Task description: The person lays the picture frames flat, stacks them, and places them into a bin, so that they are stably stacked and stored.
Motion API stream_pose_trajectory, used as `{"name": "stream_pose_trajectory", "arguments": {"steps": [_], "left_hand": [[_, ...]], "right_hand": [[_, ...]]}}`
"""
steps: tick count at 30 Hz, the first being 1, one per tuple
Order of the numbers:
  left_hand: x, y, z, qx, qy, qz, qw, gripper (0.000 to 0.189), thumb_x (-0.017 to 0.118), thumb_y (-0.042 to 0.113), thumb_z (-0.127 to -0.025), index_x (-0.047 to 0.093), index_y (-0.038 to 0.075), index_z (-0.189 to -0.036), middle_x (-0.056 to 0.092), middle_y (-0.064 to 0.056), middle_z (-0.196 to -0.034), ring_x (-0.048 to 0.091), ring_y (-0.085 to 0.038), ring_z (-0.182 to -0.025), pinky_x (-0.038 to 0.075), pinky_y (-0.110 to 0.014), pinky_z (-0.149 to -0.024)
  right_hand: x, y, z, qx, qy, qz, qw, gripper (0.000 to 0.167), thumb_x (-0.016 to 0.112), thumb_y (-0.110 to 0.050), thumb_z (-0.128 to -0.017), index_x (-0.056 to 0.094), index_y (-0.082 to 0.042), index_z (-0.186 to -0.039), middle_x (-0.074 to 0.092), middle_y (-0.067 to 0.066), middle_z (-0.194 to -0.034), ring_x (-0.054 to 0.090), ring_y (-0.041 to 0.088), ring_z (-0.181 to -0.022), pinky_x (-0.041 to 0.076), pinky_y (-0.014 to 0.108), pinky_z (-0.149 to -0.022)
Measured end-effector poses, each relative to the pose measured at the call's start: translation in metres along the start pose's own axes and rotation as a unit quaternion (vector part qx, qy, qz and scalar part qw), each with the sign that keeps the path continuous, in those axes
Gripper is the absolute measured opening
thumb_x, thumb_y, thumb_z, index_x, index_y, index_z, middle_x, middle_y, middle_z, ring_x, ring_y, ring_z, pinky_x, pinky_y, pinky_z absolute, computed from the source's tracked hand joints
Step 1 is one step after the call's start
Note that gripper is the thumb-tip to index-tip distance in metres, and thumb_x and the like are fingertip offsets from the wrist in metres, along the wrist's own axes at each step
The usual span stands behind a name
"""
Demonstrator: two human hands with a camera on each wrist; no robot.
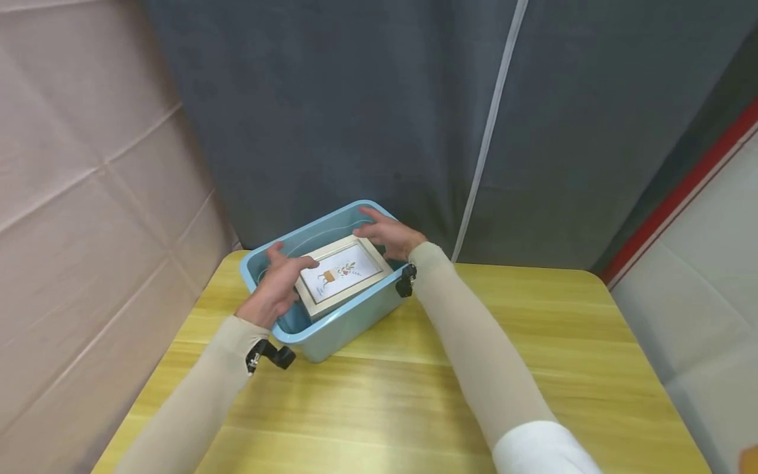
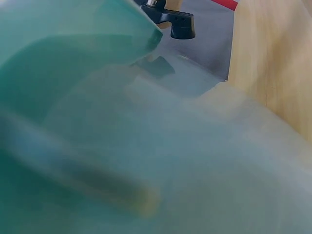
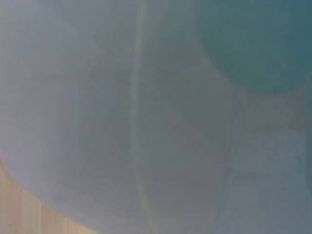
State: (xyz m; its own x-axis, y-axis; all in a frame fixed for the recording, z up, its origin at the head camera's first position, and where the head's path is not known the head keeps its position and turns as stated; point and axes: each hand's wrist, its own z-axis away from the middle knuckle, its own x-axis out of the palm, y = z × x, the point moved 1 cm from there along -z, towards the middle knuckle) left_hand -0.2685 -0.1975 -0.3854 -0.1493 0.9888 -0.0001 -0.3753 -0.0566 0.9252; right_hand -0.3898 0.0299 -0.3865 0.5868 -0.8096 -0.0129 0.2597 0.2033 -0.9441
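Inside a light blue plastic bin (image 1: 349,329), a cream picture frame (image 1: 284,294) lies face up near rim height. Its white picture (image 1: 361,260) shows an orange table-like shape with leaves. My left hand (image 1: 275,286) grips the frame's left side, thumb over its face and index finger spread away. At the far right corner my right hand (image 1: 387,236) holds the frame, thumb at the edge; its lower fingers are partly hidden. In both wrist views the bin's walls (image 2: 229,146) (image 3: 87,122) fill most of the picture, blurred.
The bin stands at the back left of a yellow wood-grain table (image 1: 503,342). Behind it hangs a dark grey curtain (image 1: 331,118) with a pale strip. Pinkish sheeting (image 1: 89,230) lines the left side. Black wrist devices (image 1: 278,355) sit on both wrists, close to the bin.
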Motion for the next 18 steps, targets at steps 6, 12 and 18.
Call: {"name": "stream_pose_trajectory", "arguments": {"steps": [6,12,18], "left_hand": [[0.0,-0.001,-0.001,0.005,-0.011,-0.004,0.9999,0.102,0.062,0.017,-0.099,-0.015,0.03,-0.164,0.033,-0.027,-0.161,0.046,-0.038,-0.146,0.035,-0.061,-0.124],[0.002,0.001,0.001,0.024,-0.006,-0.01,0.9997,0.096,0.062,0.019,-0.099,-0.008,0.027,-0.165,0.036,-0.026,-0.158,0.048,-0.039,-0.144,0.038,-0.058,-0.122],[-0.001,0.003,0.01,0.067,0.055,-0.065,0.9941,0.091,0.064,0.02,-0.097,0.005,0.022,-0.166,0.014,-0.024,-0.165,0.033,-0.039,-0.149,0.029,-0.05,-0.128]], "right_hand": [[-0.002,0.001,0.0,0.004,0.012,0.026,0.9996,0.085,0.074,-0.033,-0.099,0.023,-0.043,-0.167,0.033,0.003,-0.174,0.019,0.03,-0.165,0.012,0.075,-0.127],[-0.003,-0.001,0.002,-0.022,0.023,0.02,0.9993,0.084,0.074,-0.034,-0.099,0.026,-0.038,-0.167,0.035,0.004,-0.172,0.025,0.032,-0.163,0.016,0.075,-0.126],[0.001,-0.001,0.003,-0.07,0.047,0.035,0.9958,0.076,0.071,-0.032,-0.1,0.033,-0.027,-0.166,0.046,0.008,-0.163,0.037,0.029,-0.156,0.028,0.072,-0.124]]}}
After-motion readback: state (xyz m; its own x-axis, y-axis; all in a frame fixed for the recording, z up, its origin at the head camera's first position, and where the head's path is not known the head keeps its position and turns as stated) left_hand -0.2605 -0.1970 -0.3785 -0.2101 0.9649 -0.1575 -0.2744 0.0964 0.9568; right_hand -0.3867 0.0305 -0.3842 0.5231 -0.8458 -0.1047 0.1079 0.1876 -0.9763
